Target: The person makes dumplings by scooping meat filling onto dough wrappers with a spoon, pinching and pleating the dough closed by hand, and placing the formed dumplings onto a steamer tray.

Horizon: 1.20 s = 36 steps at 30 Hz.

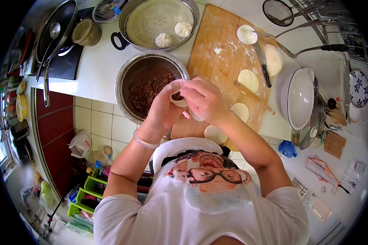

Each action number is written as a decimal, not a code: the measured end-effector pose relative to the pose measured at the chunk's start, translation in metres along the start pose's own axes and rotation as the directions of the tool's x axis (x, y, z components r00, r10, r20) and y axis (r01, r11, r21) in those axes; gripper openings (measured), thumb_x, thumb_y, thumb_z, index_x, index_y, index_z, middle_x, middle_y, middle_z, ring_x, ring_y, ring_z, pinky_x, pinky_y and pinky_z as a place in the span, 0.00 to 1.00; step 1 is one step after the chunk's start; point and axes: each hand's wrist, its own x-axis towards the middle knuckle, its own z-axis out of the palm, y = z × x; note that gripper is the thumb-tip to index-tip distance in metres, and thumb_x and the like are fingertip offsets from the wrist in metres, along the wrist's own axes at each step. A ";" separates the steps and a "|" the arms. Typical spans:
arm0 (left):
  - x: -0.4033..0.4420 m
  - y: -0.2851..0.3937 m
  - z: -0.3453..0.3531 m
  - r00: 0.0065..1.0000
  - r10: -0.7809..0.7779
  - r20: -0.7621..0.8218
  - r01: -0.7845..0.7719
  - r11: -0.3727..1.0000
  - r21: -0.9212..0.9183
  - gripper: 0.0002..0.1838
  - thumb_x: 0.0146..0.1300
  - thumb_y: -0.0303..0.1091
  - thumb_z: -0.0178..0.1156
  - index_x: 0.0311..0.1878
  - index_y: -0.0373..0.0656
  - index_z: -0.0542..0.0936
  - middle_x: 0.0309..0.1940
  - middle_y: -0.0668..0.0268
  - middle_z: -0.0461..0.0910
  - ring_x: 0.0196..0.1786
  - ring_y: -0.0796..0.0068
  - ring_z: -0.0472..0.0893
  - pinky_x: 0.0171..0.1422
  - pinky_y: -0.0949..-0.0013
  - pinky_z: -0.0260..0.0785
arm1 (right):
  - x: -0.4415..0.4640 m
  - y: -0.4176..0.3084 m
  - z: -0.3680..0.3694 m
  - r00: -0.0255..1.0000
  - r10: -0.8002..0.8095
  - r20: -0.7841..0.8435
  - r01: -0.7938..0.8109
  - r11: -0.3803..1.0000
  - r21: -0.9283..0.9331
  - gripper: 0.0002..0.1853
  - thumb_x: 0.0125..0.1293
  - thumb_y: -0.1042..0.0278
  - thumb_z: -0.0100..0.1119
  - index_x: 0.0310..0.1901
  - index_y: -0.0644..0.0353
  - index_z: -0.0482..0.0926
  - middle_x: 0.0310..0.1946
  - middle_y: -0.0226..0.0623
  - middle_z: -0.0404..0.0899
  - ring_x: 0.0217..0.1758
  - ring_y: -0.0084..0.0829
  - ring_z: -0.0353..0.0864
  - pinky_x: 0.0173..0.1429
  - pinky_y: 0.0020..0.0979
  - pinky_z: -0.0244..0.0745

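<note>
Between my two hands is a round of dough point(179, 103) with dark filling in its middle. My left hand point(164, 104) cups it from the left side, thumb near its upper edge. The fingers of my right hand point(203, 99) are bent together at its right edge and partly cover it. Just left of and behind my hands stands a metal bowl point(124, 69) of dark minced filling point(145, 93). Flat dough rounds point(248, 81) lie on the floured wooden board point(216, 36), beside a rolling pin point(254, 96).
A steamer pan point(196, 18) with two pleated buns point(163, 40) stands beyond the metal bowl. On the board's right are a knife point(262, 64), a small white bowl point(247, 34) and a larger dough piece point(273, 60). A white basin point(300, 99) stands farther right.
</note>
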 end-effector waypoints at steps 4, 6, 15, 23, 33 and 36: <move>-0.005 0.005 0.041 0.968 0.241 0.068 -0.223 0.710 0.668 0.21 0.76 0.47 0.42 0.63 0.47 0.69 0.55 0.58 0.76 0.56 0.58 0.78 0.42 0.56 0.78 | 0.008 -0.014 -0.013 0.923 0.375 -0.087 -0.347 0.908 0.233 0.08 0.56 0.80 0.62 0.38 0.63 0.79 0.38 0.37 0.79 0.38 0.37 0.81 0.41 0.35 0.78; -0.001 0.001 0.031 0.989 0.108 0.103 -0.108 0.994 -0.007 0.26 0.77 0.52 0.38 0.69 0.48 0.62 0.58 0.56 0.73 0.59 0.56 0.77 0.31 0.68 0.82 | 0.014 -0.018 -0.013 0.846 0.529 -0.073 -0.471 0.804 0.364 0.08 0.58 0.83 0.62 0.39 0.64 0.80 0.36 0.38 0.80 0.37 0.35 0.82 0.41 0.33 0.78; 0.000 -0.007 0.018 0.989 0.145 0.015 -0.146 0.984 0.100 0.20 0.75 0.46 0.43 0.63 0.49 0.69 0.52 0.64 0.77 0.52 0.63 0.79 0.28 0.67 0.80 | 0.012 -0.017 -0.014 0.972 0.222 -0.078 -0.221 0.975 0.023 0.09 0.53 0.84 0.64 0.36 0.64 0.80 0.42 0.37 0.80 0.36 0.34 0.80 0.37 0.31 0.77; -0.005 0.002 0.007 0.992 -0.019 0.126 0.021 1.000 -0.019 0.18 0.75 0.40 0.44 0.58 0.43 0.75 0.55 0.63 0.78 0.60 0.66 0.77 0.63 0.57 0.70 | 0.012 -0.013 -0.020 1.000 0.010 0.016 -0.010 1.000 -0.006 0.15 0.40 0.78 0.65 0.34 0.60 0.76 0.45 0.36 0.78 0.40 0.38 0.78 0.42 0.37 0.76; -0.004 -0.008 0.030 0.975 0.171 0.142 -0.166 0.985 -0.048 0.23 0.76 0.45 0.44 0.66 0.41 0.67 0.59 0.60 0.75 0.60 0.60 0.76 0.63 0.56 0.70 | 0.025 -0.033 -0.033 0.819 0.567 0.088 -0.552 0.737 0.391 0.09 0.58 0.83 0.61 0.40 0.64 0.78 0.36 0.39 0.79 0.35 0.34 0.80 0.39 0.30 0.77; -0.007 -0.012 0.038 0.980 0.182 0.075 -0.182 0.983 -0.006 0.21 0.76 0.43 0.44 0.65 0.43 0.68 0.56 0.62 0.76 0.57 0.64 0.77 0.47 0.65 0.74 | 0.015 -0.029 -0.025 0.838 0.540 0.072 -0.535 0.790 0.301 0.07 0.60 0.82 0.60 0.40 0.64 0.78 0.36 0.39 0.78 0.35 0.30 0.80 0.39 0.29 0.77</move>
